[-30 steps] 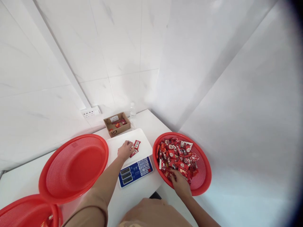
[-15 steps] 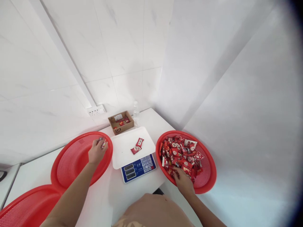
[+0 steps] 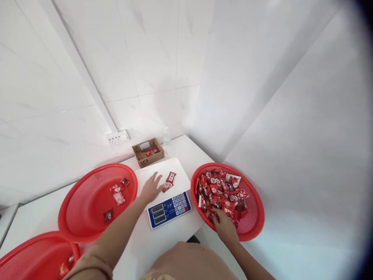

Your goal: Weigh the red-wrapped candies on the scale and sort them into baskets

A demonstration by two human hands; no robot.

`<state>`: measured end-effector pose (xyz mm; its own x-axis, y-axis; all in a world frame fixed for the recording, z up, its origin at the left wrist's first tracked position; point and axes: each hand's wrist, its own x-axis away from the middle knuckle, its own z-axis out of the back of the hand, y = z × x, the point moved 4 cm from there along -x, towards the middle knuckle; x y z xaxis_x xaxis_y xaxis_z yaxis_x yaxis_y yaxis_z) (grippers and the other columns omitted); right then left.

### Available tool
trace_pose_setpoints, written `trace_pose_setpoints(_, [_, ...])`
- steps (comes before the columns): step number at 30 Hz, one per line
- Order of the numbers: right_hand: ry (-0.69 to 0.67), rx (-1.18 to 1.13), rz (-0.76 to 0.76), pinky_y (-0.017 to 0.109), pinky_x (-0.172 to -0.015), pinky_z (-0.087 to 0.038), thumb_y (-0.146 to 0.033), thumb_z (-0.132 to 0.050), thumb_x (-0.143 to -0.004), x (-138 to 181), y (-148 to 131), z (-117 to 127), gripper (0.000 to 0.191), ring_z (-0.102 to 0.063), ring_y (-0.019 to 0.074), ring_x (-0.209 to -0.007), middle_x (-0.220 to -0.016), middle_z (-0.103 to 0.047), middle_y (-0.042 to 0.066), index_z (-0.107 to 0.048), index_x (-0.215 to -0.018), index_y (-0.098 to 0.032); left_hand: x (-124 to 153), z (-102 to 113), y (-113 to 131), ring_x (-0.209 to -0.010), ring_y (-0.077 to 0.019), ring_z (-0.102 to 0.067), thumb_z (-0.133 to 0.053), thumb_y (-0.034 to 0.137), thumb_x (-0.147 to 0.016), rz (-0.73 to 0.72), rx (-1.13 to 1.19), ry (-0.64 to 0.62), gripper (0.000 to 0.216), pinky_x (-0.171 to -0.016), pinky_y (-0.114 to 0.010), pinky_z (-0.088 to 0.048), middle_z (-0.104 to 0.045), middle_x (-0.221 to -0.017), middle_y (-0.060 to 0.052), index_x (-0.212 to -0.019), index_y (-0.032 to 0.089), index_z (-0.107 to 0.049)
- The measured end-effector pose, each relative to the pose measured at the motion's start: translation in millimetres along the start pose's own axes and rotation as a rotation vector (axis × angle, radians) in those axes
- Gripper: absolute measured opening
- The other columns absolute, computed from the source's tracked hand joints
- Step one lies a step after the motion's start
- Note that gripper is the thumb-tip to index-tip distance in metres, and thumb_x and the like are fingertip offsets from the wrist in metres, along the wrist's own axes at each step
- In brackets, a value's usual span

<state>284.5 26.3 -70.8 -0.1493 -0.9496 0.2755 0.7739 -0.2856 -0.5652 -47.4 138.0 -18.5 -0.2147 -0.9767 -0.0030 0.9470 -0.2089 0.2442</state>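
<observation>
My left hand is open over the white weighing pan, fingers spread, its fingertips beside two red wrapped candies. My right hand reaches over the near rim of the right red basket, which holds a heap of red wrapped candies. Its fingers are bent together among the near packets; what they pinch, if anything, is hidden. Several wrapped candies lie in the left red basket. Below the pan shows the scale's blue keypad panel.
A cardboard box with a few red packets stands behind the pan, next to a clear bottle. Another red basket, holding some packets, sits at lower left. Walls close in the table at the back and right.
My left hand has let go of wrapped candies over the left basket, where several now lie, and moved right to the pan. My right hand has barely moved.
</observation>
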Motion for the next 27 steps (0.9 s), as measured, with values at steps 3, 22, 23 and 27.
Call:
trace_pose_setpoints(3, [0.012,0.009,0.005,0.033,-0.091,-0.042,-0.033,-0.032,-0.083,-0.1,0.4,-0.5,0.04,-0.056,0.0203,-0.107,-0.12,-0.059,0.005,-0.059,-0.109,-0.021,-24.7,-21.4,44.8,-0.121,-0.0278,-0.045,-0.039,0.05,-0.088,-0.035,-0.025,-0.084,0.059,-0.094,-0.042,-0.04,-0.035,-0.144,-0.013,-0.139,0.023,-0.031])
trace_pose_setpoints(22, [0.038,-0.075,0.01,0.034,-0.093,-0.042,-0.027,-0.038,-0.082,-6.1,4.2,-3.3,0.036,-0.056,0.0206,-0.107,-0.119,-0.059,0.006,-0.059,-0.11,-0.021,59.6,55.5,-71.0,-0.093,-0.0222,-0.06,-0.029,0.041,-0.092,0.52,0.031,0.176,0.04,-0.07,-0.032,-0.046,-0.054,-0.118,-0.01,-0.119,0.024,-0.053])
trace_pose_setpoints(23, [0.057,-0.113,0.015,0.034,-0.093,-0.042,-0.026,-0.038,-0.081,-8.3,4.8,-2.0,0.036,-0.056,0.0207,-0.107,-0.116,-0.061,0.007,-0.059,-0.11,-0.02,71.2,58.5,-84.4,-0.093,-0.0234,-0.06,-0.028,0.043,-0.091,0.569,0.03,0.164,0.042,-0.07,-0.033,-0.047,-0.054,-0.12,-0.011,-0.12,0.024,-0.053])
trace_pose_setpoints(27, [0.103,-0.211,-0.063,0.037,-0.093,-0.043,-0.031,-0.043,-0.081,-18.4,14.2,11.1,0.041,-0.056,0.0228,-0.108,-0.115,-0.061,0.012,-0.054,-0.118,-0.016,105.6,52.6,-125.4,-0.101,-0.0322,-0.057,-0.03,0.05,-0.087,0.697,-0.064,0.119,0.056,-0.077,-0.044,-0.047,-0.053,-0.123,-0.018,-0.131,0.018,-0.043])
